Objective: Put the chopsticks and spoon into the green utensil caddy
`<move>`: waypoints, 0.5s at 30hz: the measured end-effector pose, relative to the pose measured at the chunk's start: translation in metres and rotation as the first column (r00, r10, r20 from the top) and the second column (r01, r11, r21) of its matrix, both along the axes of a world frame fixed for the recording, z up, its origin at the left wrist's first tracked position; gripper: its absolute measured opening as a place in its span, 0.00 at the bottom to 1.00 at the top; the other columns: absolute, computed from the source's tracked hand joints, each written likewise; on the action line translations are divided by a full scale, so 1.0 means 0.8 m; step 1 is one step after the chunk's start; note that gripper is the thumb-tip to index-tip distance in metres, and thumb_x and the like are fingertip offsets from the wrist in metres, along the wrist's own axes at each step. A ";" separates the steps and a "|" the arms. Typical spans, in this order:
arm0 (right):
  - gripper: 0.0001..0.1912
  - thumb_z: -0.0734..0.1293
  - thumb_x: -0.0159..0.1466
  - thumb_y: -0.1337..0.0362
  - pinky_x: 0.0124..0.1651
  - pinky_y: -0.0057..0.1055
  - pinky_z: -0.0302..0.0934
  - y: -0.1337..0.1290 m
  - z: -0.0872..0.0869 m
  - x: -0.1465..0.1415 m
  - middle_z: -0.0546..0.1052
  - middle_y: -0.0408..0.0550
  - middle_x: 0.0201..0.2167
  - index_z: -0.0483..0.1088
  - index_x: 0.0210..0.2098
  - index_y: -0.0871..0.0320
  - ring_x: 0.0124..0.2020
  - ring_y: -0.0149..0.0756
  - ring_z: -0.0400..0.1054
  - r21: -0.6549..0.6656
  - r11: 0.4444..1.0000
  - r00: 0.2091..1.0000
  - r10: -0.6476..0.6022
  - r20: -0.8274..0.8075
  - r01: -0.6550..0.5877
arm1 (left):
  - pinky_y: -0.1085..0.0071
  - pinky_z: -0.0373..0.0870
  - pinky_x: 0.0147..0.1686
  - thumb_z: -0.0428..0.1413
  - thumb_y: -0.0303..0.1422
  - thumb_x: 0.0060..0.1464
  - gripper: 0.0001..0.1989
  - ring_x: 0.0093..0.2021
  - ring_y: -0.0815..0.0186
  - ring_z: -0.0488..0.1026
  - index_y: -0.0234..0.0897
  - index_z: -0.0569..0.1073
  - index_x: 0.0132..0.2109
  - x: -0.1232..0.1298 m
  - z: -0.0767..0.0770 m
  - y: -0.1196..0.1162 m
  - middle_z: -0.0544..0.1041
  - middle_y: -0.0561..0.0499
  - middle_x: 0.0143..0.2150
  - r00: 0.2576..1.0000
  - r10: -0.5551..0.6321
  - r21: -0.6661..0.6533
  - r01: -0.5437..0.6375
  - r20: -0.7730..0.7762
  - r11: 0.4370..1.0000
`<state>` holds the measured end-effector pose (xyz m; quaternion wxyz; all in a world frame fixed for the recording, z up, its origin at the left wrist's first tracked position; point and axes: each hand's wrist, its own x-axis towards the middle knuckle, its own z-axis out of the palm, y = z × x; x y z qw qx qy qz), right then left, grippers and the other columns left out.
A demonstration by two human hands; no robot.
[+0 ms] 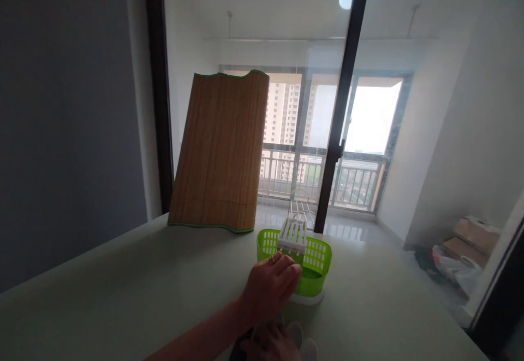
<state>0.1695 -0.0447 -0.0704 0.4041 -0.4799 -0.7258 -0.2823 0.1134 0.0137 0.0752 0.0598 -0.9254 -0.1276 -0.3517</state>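
Observation:
A bright green plastic basket (pixel 321 257) with slotted walls and a white base stands on the pale tabletop. A white slotted rack (pixel 293 234) sits at its upper left part. My left hand (pixel 272 284) reaches over the basket's near left side with its fingers curled. What those fingers hold, if anything, is hidden behind them. Lower down, at the bottom edge of the view, my right hand (pixel 273 343) is dim and partly cut off, its fingers bent. White oval-ended pieces (pixel 295 330), like spoons, stick out beside it.
Behind the basket, to the left, a brown bamboo mat (pixel 221 151) with green edging stands upright on the table (pixel 135 274). A dark-framed glass door (pixel 341 104) rises past the table's far edge. Boxes (pixel 470 244) and plastic bags lie on the floor at right.

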 end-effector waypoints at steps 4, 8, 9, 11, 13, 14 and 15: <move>0.29 0.44 0.70 0.58 0.23 0.32 0.48 0.003 0.007 -0.004 0.68 0.41 0.16 0.71 0.25 0.46 0.20 0.35 0.60 0.169 0.985 0.999 -0.035 -0.004 0.035 | 0.70 0.64 0.36 0.46 0.35 0.62 0.11 0.35 0.66 0.72 0.40 0.71 0.36 -0.087 -0.036 0.017 0.76 0.54 0.34 0.960 0.275 -0.340 -0.277 -0.053 0.899; 0.28 0.45 0.70 0.57 0.24 0.31 0.50 -0.005 0.023 -0.002 0.67 0.40 0.16 0.70 0.24 0.46 0.20 0.33 0.60 0.182 0.982 0.999 -0.053 0.003 0.051 | 0.71 0.62 0.34 0.49 0.38 0.59 0.10 0.33 0.67 0.73 0.41 0.72 0.33 -0.134 -0.083 0.022 0.76 0.57 0.31 0.920 0.297 -0.552 -0.390 -0.254 0.737; 0.28 0.45 0.69 0.57 0.24 0.30 0.50 -0.007 0.026 -0.002 0.67 0.40 0.16 0.70 0.24 0.45 0.20 0.33 0.60 0.178 0.983 0.998 -0.056 0.008 0.054 | 0.71 0.62 0.34 0.50 0.38 0.58 0.10 0.33 0.66 0.73 0.42 0.73 0.34 -0.139 -0.091 0.022 0.77 0.57 0.31 0.914 0.291 -0.577 -0.404 -0.282 0.710; 0.28 0.45 0.70 0.56 0.24 0.30 0.50 -0.009 0.029 -0.002 0.67 0.40 0.15 0.71 0.24 0.45 0.19 0.32 0.60 0.175 0.983 0.998 -0.054 0.024 0.049 | 0.70 0.63 0.36 0.50 0.38 0.57 0.10 0.36 0.64 0.74 0.44 0.74 0.41 -0.140 -0.097 0.020 0.78 0.56 0.33 0.907 0.287 -0.607 -0.419 -0.308 0.675; 0.28 0.45 0.70 0.57 0.25 0.29 0.50 -0.009 0.028 -0.002 0.67 0.39 0.15 0.71 0.25 0.45 0.19 0.32 0.60 0.172 0.984 0.998 -0.044 0.037 0.037 | 0.69 0.63 0.40 0.50 0.37 0.57 0.14 0.40 0.63 0.75 0.46 0.72 0.49 -0.130 -0.092 0.023 0.78 0.56 0.36 0.918 0.267 -0.628 -0.395 -0.293 0.670; 0.28 0.46 0.70 0.58 0.26 0.29 0.50 -0.008 0.026 -0.002 0.67 0.39 0.15 0.72 0.26 0.44 0.19 0.32 0.60 0.181 0.983 0.999 -0.043 0.029 0.037 | 0.69 0.64 0.42 0.50 0.36 0.56 0.17 0.42 0.63 0.74 0.46 0.71 0.52 -0.122 -0.086 0.025 0.78 0.55 0.38 0.930 0.250 -0.635 -0.367 -0.269 0.680; 0.28 0.46 0.70 0.59 0.26 0.29 0.50 -0.006 0.021 -0.001 0.67 0.39 0.15 0.72 0.25 0.44 0.19 0.32 0.59 0.206 0.977 0.999 -0.047 0.002 0.046 | 0.70 0.64 0.42 0.50 0.36 0.57 0.18 0.44 0.63 0.74 0.47 0.69 0.54 -0.113 -0.077 0.029 0.77 0.55 0.40 0.943 0.235 -0.635 -0.332 -0.235 0.697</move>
